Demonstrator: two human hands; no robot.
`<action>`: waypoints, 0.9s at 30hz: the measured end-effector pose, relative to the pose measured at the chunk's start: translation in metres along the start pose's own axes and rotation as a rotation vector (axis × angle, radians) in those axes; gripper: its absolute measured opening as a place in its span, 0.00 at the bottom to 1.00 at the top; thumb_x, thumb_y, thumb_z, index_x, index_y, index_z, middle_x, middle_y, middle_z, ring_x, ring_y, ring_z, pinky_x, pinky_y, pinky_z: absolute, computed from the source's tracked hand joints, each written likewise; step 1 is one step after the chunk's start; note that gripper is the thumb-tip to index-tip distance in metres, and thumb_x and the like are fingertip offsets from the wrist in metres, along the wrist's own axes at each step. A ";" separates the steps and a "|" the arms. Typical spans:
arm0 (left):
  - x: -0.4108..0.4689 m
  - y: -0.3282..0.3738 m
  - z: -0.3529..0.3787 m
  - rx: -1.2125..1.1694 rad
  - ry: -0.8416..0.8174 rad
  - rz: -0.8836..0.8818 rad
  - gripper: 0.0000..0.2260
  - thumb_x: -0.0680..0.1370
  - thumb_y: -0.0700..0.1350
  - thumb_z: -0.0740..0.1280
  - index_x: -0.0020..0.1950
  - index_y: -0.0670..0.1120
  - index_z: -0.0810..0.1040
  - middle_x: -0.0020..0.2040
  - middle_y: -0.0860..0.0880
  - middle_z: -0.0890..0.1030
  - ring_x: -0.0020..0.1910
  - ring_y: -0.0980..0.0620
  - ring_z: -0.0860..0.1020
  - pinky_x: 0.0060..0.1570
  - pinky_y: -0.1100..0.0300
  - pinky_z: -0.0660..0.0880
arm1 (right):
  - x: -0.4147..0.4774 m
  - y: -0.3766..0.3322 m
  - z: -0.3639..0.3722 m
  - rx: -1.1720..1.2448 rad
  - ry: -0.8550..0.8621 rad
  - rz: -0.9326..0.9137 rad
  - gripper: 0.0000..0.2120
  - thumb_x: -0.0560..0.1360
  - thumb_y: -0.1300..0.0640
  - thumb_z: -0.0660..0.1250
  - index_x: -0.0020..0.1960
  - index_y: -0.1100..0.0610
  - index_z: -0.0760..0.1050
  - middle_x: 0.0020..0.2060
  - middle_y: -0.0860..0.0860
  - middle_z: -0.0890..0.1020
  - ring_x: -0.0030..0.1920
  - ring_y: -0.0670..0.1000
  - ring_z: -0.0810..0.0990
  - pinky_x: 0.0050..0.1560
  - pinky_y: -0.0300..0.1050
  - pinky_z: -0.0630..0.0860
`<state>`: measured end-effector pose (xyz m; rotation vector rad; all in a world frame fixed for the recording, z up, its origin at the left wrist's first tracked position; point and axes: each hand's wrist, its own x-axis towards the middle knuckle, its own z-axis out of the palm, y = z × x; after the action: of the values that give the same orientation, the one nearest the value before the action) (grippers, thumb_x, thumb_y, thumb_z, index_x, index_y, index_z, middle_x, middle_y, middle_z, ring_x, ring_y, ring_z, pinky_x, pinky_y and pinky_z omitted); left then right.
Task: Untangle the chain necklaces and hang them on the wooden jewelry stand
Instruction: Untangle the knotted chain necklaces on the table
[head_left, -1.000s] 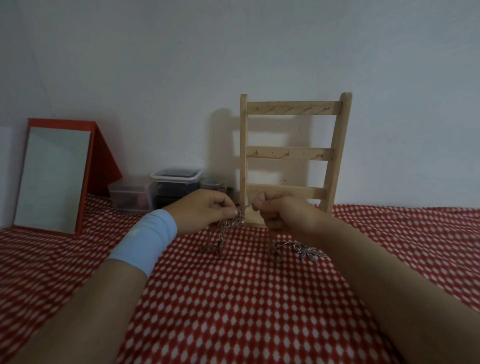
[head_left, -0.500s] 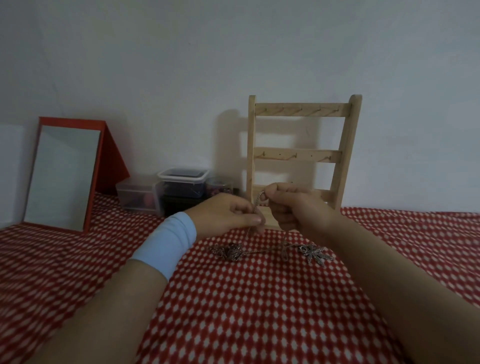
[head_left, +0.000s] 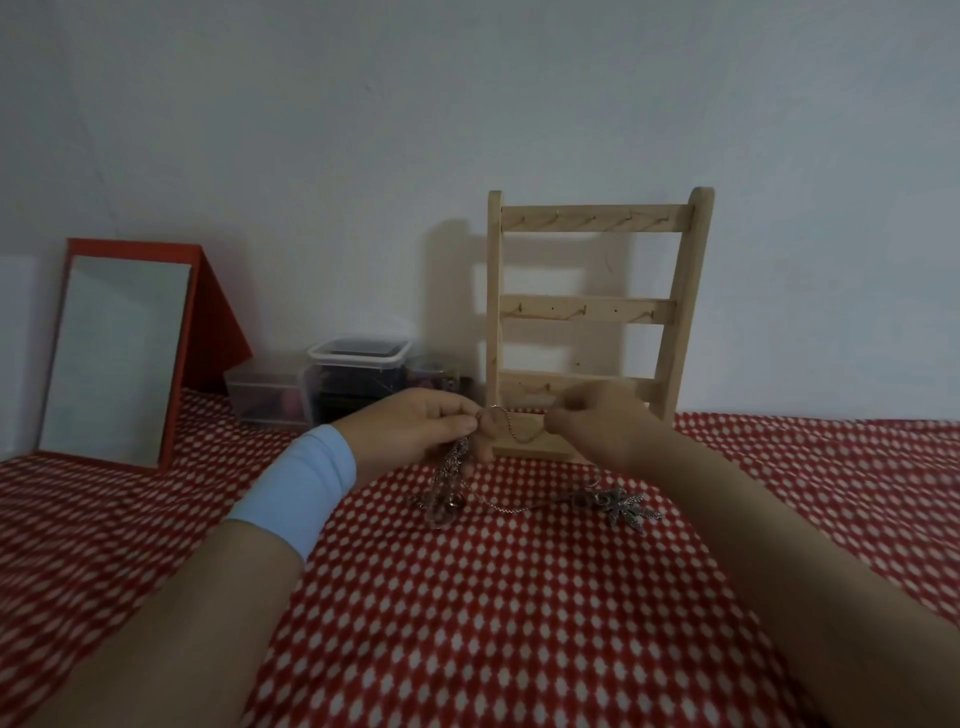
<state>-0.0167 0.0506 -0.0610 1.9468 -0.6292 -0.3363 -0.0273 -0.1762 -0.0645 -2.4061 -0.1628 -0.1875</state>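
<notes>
A tangle of silver chain necklaces (head_left: 447, 496) hangs from my left hand (head_left: 415, 426) down onto the red checked cloth. My left fingers pinch the chain near its top. A short loop of chain (head_left: 511, 426) sags between my two hands. My right hand (head_left: 597, 421) pinches the other end of that loop, blurred. A leaf-shaped pendant (head_left: 626, 506) lies on the cloth under my right wrist, joined to the tangle by a thin chain. The wooden jewelry stand (head_left: 592, 312) stands upright just behind my hands, its hooks bare.
A red-framed mirror (head_left: 119, 353) leans at the back left. Clear plastic boxes (head_left: 337, 382) sit against the wall between the mirror and the stand. The red checked cloth (head_left: 493, 623) covers the surface toward me.
My hands have drawn apart sideways, so a loop of chain now sags between them. The tangle has lifted partly off the cloth under my left hand.
</notes>
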 end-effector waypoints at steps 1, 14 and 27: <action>0.001 0.001 0.002 0.025 -0.012 -0.004 0.11 0.83 0.40 0.58 0.52 0.43 0.80 0.42 0.48 0.85 0.40 0.52 0.81 0.44 0.62 0.78 | -0.001 -0.002 0.005 0.042 -0.041 -0.050 0.06 0.80 0.56 0.65 0.54 0.52 0.80 0.51 0.49 0.83 0.52 0.50 0.81 0.58 0.48 0.80; 0.002 -0.001 0.006 0.283 -0.064 -0.122 0.07 0.79 0.44 0.67 0.52 0.44 0.83 0.44 0.50 0.86 0.47 0.50 0.84 0.56 0.56 0.77 | -0.003 -0.007 0.008 0.232 -0.127 -0.096 0.10 0.80 0.54 0.69 0.45 0.58 0.84 0.32 0.43 0.81 0.29 0.35 0.77 0.38 0.33 0.71; 0.002 0.003 0.005 0.283 0.152 -0.001 0.06 0.76 0.48 0.70 0.42 0.48 0.84 0.41 0.54 0.85 0.43 0.59 0.82 0.52 0.62 0.77 | -0.005 -0.006 0.009 0.352 -0.253 -0.161 0.11 0.82 0.58 0.66 0.43 0.56 0.83 0.34 0.47 0.84 0.37 0.47 0.82 0.44 0.40 0.80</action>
<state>-0.0181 0.0445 -0.0608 2.2174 -0.6015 -0.1007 -0.0327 -0.1663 -0.0684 -2.0579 -0.4671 0.0695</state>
